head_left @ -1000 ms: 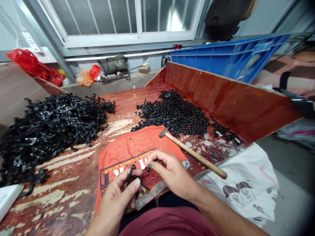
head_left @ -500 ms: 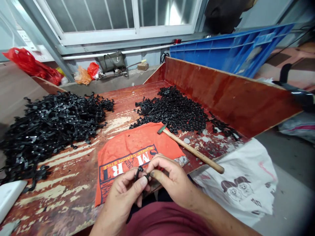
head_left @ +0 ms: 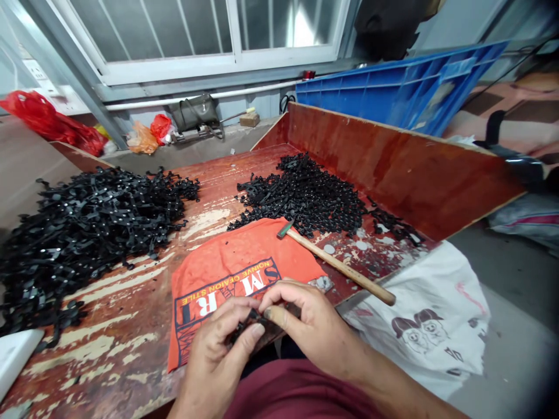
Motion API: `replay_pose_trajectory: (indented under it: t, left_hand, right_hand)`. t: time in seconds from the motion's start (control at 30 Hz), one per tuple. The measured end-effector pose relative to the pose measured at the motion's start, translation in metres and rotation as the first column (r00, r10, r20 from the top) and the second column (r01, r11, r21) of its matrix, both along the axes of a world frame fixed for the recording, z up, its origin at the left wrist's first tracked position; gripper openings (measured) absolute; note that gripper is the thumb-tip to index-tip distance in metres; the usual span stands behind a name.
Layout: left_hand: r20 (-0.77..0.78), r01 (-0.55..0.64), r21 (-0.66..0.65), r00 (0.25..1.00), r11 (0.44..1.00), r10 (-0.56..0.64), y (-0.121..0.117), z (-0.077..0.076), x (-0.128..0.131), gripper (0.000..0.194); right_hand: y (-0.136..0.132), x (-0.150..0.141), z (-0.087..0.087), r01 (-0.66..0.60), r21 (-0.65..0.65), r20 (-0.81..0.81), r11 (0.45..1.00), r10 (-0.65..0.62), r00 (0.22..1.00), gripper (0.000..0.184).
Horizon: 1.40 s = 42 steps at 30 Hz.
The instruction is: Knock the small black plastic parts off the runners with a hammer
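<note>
Close to my body, over the near edge of the worktable, my left hand (head_left: 227,343) pinches a small black plastic part (head_left: 251,317) between thumb and fingers. My right hand (head_left: 297,314) meets it from the other side, its thumb and index finger closed on the same part's right end. Fingers cover most of the part, so its exact shape is hidden. Under and beyond the hands lies an orange cloth (head_left: 231,256) with printed letters. A hammer (head_left: 336,265) with a green head and wooden handle rests with its head on the cloth.
A large heap of black parts (head_left: 96,221) fills the table's left; a second heap (head_left: 305,195) lies at the back right. A red-brown board (head_left: 393,169) walls the right side, with a blue crate (head_left: 384,99) behind. A white sack (head_left: 428,320) hangs at right.
The black part has turned between my fingers; its upright end has dropped and is now mostly covered. My left fingers have closed in over it. The view has shifted slightly.
</note>
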<state>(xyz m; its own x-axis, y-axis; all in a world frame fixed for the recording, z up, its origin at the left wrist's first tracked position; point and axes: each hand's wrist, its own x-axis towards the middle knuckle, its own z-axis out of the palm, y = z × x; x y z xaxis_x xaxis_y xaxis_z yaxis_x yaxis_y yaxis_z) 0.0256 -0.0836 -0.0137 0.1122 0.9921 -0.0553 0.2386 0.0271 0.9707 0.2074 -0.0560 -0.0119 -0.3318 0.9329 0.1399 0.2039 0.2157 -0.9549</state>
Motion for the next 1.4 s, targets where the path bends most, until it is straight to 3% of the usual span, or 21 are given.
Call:
replay_pose_trajectory:
  t: [0.1,0.2,0.27,0.57,0.67,0.87,0.93,1.17,1.3,1.33,1.4]
  left_hand:
    - [0.155,0.034,-0.179,0.988,0.983,-0.006,-0.002,-0.003,0.002,0.032]
    - [0.327,0.092,-0.351,0.945,0.932,0.029,-0.002,-0.006,0.006,0.039]
    - [0.393,0.105,-0.389,0.917,0.915,0.062,-0.001,-0.006,0.009,0.039]
    - [0.500,0.163,-0.436,0.862,0.885,0.088,-0.003,0.007,0.015,0.031]
    - [0.529,0.157,-0.433,0.842,0.888,0.109,-0.003,0.006,0.015,0.029]
    - [0.609,0.314,-0.447,0.793,0.838,0.028,0.001,0.001,0.015,0.037]
    - [0.607,0.319,-0.434,0.795,0.842,0.011,0.001,-0.001,0.014,0.035]
    - [0.521,0.173,-0.440,0.848,0.881,0.093,0.001,0.000,0.016,0.030]
    - [0.426,0.036,-0.365,0.895,0.930,0.133,-0.003,0.000,0.024,0.031]
    - [0.402,-0.004,-0.343,0.903,0.939,0.151,-0.004,-0.001,0.026,0.031]
    - [0.355,-0.083,-0.292,0.916,0.953,0.188,-0.008,-0.006,0.030,0.031]
  right_hand:
    - [-0.002,0.000,0.003,0.028,0.282,0.109,0.959,-0.061,0.992,0.013]
    - [-0.002,0.000,0.003,0.018,0.579,0.188,0.815,-0.155,0.970,0.012]
    - [-0.003,0.000,0.002,0.003,0.646,0.200,0.764,-0.173,0.964,0.010]
    - [-0.008,-0.002,-0.007,0.046,0.612,0.101,0.790,-0.136,0.986,0.011]
    - [-0.008,-0.002,-0.007,0.048,0.608,0.095,0.793,-0.132,0.987,0.014]
    - [-0.010,-0.002,-0.008,0.045,0.489,-0.043,0.871,-0.027,0.999,0.016]
    - [-0.010,-0.001,-0.010,0.063,0.485,-0.062,0.872,-0.038,0.997,0.015]
    - [-0.008,0.006,-0.006,0.040,0.557,0.063,0.829,-0.090,0.994,0.015]
    - [-0.012,0.005,-0.001,0.037,0.652,0.167,0.758,-0.191,0.967,0.013]
    - [-0.013,0.004,-0.001,0.042,0.654,0.166,0.755,-0.197,0.966,0.013]
    - [-0.015,0.000,0.000,0.066,0.587,0.129,0.807,-0.174,0.976,0.014]
